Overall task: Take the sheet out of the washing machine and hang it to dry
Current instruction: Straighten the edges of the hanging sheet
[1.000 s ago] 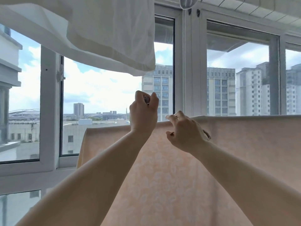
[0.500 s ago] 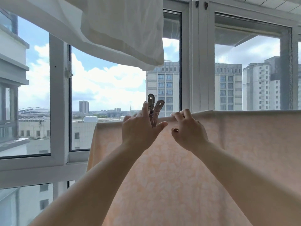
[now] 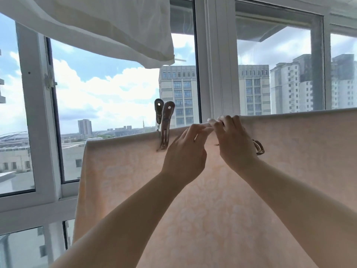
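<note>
**dry_day:** So did the clip actually go on?

**me:** Yep. Half a second before this my left hand (image 3: 183,155) was still squeezing the metal clip (image 3: 163,126) open over the top edge. In this shot I'd let go, and the clip sat there by itself, biting the sheet (image 3: 193,209) just left of my hands. My left fingers were loose and half straight, tips resting on the fold and holding nothing. My right hand (image 3: 235,144) was curled over the top edge right next to it, pinching the hem, with a second clip (image 3: 258,147) poking out by the heel of that hand. Can't tell exactly how I had that one tucked.

**dry_day:** So the hanging's basically done?

**me:** My guess is mostly. The sheet was already draped over the line and out of the machine, with one clip on and the spare probably going further right.

**dry_day:** What's the fabric like?

**me:** Pale peach, thin enough that daylight glowed through it, with a faint white flower print. It hung flat with a soft rolled top edge. The clip was shiny steel, two rounded paddle handles each with a hole. Up above hung a white cloth (image 3: 108,26), plain and billowy. Beyond that were the white window frames (image 3: 218,60), and the tower blocks (image 3: 178,93) and clouds outside.
</note>
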